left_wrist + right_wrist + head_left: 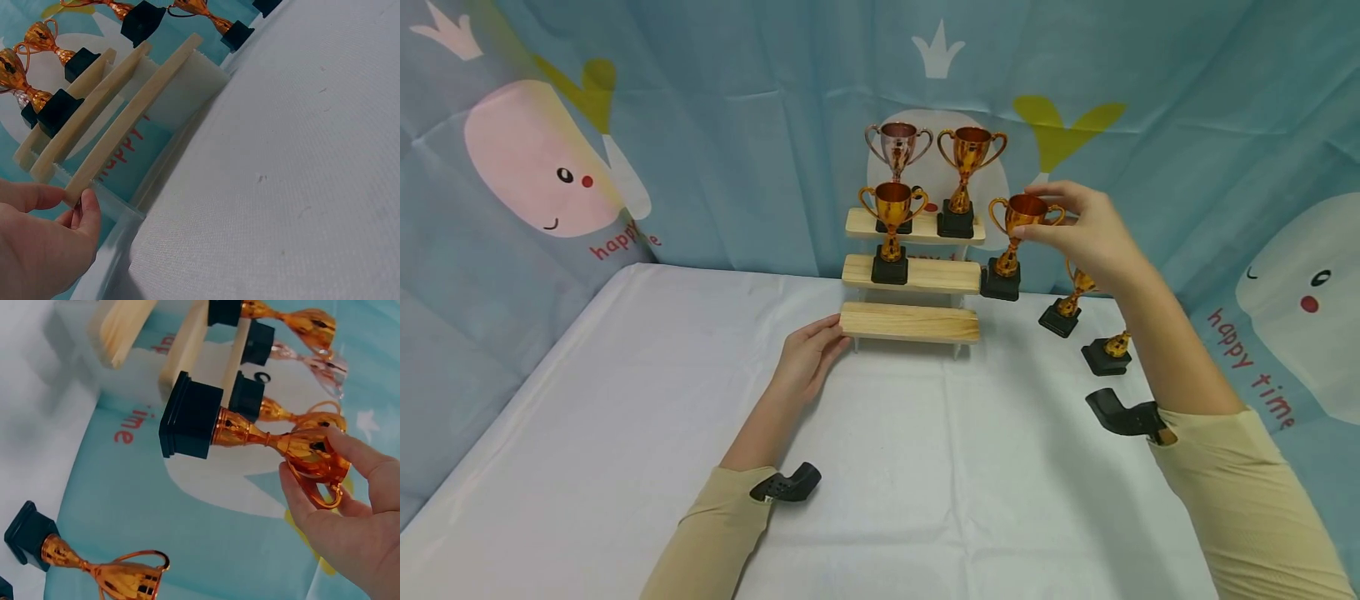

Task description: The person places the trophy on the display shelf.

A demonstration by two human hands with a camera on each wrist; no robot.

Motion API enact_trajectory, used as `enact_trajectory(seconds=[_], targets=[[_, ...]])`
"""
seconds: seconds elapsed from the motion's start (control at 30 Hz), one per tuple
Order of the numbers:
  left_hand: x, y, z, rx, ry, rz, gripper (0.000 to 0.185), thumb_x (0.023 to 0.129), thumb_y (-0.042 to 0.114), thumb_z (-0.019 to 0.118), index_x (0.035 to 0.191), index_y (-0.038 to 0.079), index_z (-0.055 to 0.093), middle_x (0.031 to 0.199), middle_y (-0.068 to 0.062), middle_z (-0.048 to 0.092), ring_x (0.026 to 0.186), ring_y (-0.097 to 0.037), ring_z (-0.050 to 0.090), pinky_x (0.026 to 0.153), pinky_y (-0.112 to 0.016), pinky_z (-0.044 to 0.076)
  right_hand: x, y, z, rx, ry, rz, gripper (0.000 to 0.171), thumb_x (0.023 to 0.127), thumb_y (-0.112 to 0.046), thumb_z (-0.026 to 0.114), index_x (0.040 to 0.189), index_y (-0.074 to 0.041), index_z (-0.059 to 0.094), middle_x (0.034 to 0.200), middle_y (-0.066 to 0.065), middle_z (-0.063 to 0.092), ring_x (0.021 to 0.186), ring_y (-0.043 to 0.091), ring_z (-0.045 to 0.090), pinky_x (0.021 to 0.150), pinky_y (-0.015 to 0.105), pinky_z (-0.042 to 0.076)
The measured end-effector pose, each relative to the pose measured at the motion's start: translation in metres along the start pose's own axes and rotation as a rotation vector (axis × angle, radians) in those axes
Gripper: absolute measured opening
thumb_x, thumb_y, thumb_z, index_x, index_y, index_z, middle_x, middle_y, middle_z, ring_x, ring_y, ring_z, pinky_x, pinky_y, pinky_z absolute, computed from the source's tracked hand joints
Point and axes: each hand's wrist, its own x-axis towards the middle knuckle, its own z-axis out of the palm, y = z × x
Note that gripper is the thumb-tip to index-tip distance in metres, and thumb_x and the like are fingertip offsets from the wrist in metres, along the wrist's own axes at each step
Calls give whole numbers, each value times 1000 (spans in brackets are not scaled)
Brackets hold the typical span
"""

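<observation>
The right hand point(1078, 225) has its grip narrowed to a pinch, thumb and fingers closed on the cup of a gold trophy point(1008, 262). That trophy hangs nearly upright, its black base just beside the right end of the middle tier point(940, 273); whether the two touch, I cannot tell. The left hand point(808, 358) pinches the left end of the bottom tier point(910, 322) of the wooden stand. On the middle tier's left part stands a second gold trophy point(892, 202); on the top tier point(922, 223), a silvery trophy point(898, 142) stands left of a third gold trophy point(972, 150). Two more trophies point(1060, 317), partly hidden by the right arm, stand on the white-covered worktop point(625, 400). Behind hangs a blue patterned curtain point(737, 167).
</observation>
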Motion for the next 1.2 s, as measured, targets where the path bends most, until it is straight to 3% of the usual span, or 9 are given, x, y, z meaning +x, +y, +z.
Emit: enact_trajectory(seconds=[0.3,0.57,1.2], targets=[[-2,0,2,4,8,-1,44,111,4,51,154,-6,46,157,-19,48,140,-25,53,110,-21,54,8,-14,9,38,-19,-32,66,100,-28,76,159,-16,48,158,16,47,122,30,54,107,55,46],[-2,0,1,10,0,4,44,112,4,50,155,-6,45,158,-20,47,139,-25,53,110,-21,54,14,-23,18,88,-40,-38,67,100,-22,76,159,-15,47,163,16,42,144,37,41,121,64,37],[0,-1,0,7,-3,9,44,111,3,51,154,-6,47,157,-20,48,139,-25,54,108,-20,55,36,-29,38,142,-78,-56,60,101,-14,73,156,-10,50,161,14,45,151,33,36,117,54,43]])
